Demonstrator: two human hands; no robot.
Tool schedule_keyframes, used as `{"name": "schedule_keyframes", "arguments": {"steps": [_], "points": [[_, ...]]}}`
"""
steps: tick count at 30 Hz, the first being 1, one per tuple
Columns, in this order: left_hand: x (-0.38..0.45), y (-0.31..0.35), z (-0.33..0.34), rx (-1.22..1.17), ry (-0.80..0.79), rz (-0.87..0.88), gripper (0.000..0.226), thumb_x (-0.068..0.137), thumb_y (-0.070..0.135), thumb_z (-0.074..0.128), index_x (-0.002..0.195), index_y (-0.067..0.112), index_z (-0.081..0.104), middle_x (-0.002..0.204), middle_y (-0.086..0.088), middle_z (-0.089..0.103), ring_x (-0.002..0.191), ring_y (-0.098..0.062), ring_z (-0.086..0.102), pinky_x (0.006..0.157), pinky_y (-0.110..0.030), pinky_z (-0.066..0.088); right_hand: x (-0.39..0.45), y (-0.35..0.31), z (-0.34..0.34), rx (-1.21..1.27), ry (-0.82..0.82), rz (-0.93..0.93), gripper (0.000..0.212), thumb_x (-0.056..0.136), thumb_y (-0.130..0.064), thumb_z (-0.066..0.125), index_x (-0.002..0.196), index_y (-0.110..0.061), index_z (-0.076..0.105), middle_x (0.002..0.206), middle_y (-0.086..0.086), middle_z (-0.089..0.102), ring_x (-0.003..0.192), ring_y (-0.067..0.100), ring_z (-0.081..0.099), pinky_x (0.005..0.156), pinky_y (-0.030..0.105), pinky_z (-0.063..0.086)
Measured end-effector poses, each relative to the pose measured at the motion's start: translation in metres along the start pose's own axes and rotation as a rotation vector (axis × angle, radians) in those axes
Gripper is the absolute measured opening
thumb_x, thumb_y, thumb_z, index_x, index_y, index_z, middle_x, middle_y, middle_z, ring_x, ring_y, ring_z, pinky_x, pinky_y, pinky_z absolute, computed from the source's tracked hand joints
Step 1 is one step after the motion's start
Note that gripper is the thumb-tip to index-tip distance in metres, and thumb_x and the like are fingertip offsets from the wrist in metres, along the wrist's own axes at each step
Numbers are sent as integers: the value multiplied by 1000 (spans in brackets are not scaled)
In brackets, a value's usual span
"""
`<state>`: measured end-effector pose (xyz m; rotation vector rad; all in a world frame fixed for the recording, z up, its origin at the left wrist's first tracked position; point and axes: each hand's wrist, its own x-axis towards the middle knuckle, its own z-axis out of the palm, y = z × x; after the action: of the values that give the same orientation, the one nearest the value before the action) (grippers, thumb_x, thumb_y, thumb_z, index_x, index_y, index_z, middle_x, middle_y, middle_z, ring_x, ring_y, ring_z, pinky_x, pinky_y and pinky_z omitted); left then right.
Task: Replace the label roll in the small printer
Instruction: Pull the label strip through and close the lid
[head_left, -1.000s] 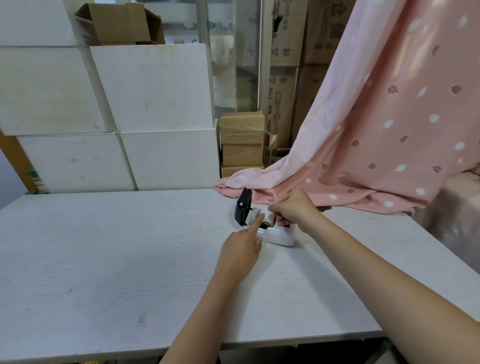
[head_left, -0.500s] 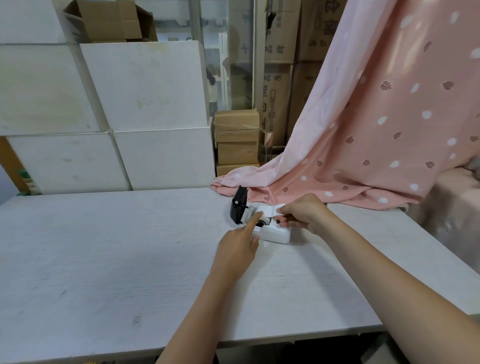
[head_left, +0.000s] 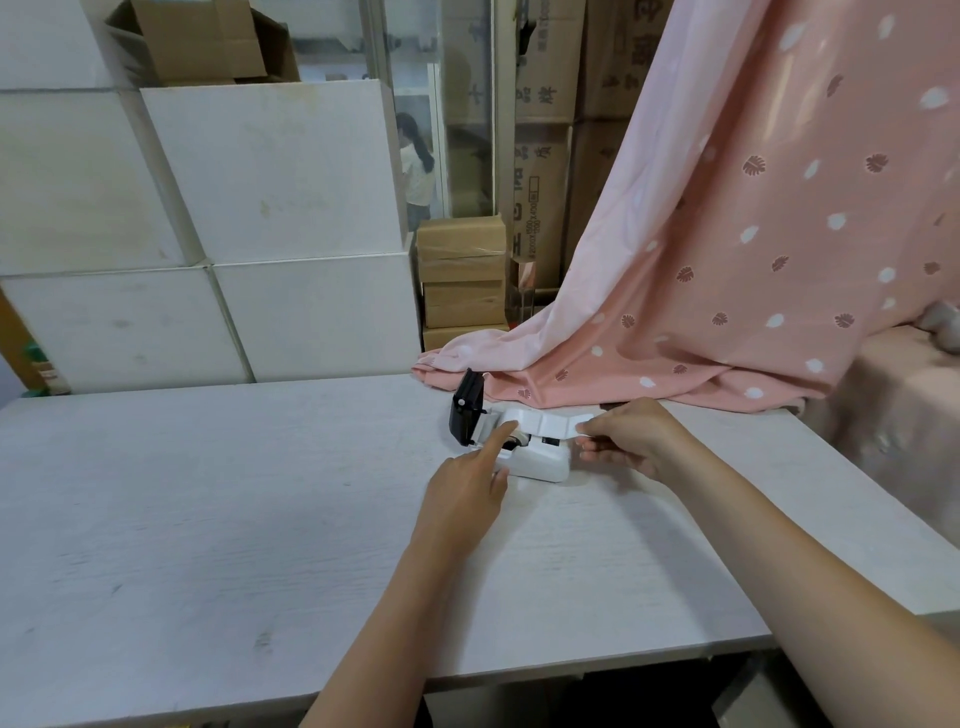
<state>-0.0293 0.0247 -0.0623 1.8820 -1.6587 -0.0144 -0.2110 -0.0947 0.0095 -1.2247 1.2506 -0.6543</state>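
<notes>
A small white printer (head_left: 540, 462) lies on the white table (head_left: 208, 519) near the far edge, with its black lid (head_left: 467, 413) standing open at its left end. The label roll (head_left: 514, 423) sits in the open bay. A white strip of labels (head_left: 556, 422) runs from the roll to the right over the printer. My right hand (head_left: 628, 439) pinches the free end of that strip beside the printer's right end. My left hand (head_left: 467, 488) points with its index finger, whose tip presses on the roll in the bay.
Pink patterned cloth (head_left: 727, 260) drapes onto the table just behind the printer. White blocks (head_left: 270, 176) are stacked behind the table on the left, and cardboard boxes (head_left: 462, 275) stand behind the middle. A cloth-covered surface (head_left: 904, 415) is at the right.
My right hand has moved right, drawing the label strip out from the roll across the printer. My left index finger stays on the roll.
</notes>
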Motion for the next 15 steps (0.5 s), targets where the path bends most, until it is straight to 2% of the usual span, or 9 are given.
{"name": "schedule_keyframes", "arguments": {"steps": [2, 3, 8, 12, 15], "points": [[0, 0, 0, 7, 1, 2, 64, 92, 14, 51, 146, 38, 28, 66, 4, 47, 64, -20, 51, 57, -35, 43, -1, 2, -4, 3, 5, -1, 26, 93, 9, 71, 115, 22, 66, 80, 21, 68, 66, 22, 65, 90, 44, 64], [0, 0, -1, 12, 1, 6, 64, 92, 13, 51, 146, 39, 28, 66, 4, 47, 63, -20, 51, 57, -36, 44, -1, 2, -6, 6, 3, -3, 26, 93, 9, 70, 116, 22, 66, 79, 20, 68, 66, 21, 65, 89, 43, 64], [1, 0, 1, 37, -5, 16, 63, 93, 14, 51, 147, 38, 29, 65, 4, 48, 62, -19, 52, 57, -36, 46, -1, 7, -18, 21, 16, -8, 33, 93, 9, 71, 123, 20, 63, 77, 20, 69, 64, 21, 65, 73, 35, 66], [0, 0, 2, 38, -13, 31, 61, 93, 14, 52, 144, 39, 31, 64, 5, 46, 62, -19, 52, 57, -37, 47, -3, 11, -24, 25, 20, -6, 26, 94, 10, 70, 116, 23, 66, 77, 20, 68, 65, 21, 64, 80, 38, 64], [1, 2, -2, 48, 18, 26, 48, 93, 16, 51, 137, 34, 41, 61, 5, 47, 61, -21, 52, 55, -37, 44, -3, 14, -29, 29, 30, -3, 23, 94, 9, 69, 112, 23, 68, 77, 20, 68, 64, 23, 64, 95, 46, 62]]}}
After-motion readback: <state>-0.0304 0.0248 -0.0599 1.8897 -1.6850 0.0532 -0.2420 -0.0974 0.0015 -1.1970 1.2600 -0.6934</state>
